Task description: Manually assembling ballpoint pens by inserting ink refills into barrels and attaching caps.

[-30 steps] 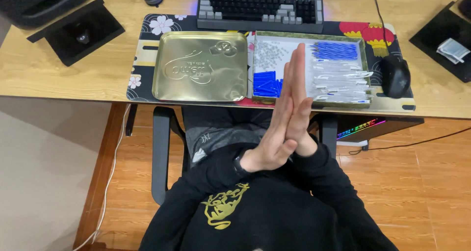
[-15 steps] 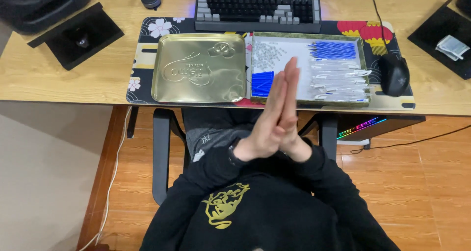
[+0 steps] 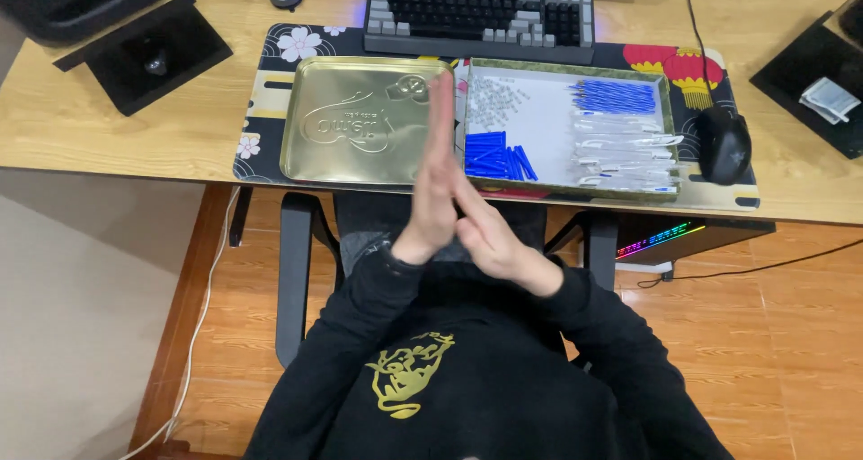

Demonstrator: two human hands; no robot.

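Observation:
My left hand stands flat with its fingers pointing up, in front of the right edge of a gold tin lid. My right hand presses against its palm, lower and slanted to the right. Neither holds anything. Just beyond them lies an open shallow box holding short blue caps, blue thin pen parts, clear pen barrels and small grey bits. Both hands hover above my lap, short of the desk edge.
The lid and box rest on a patterned desk mat on a wooden desk. A keyboard lies behind, a black mouse to the right, black stands at the left. Chair arms flank my body.
The pressed palms have slid against each other: my right hand dropped lower, and my left hand now reaches higher. Both shifted slightly left in view.

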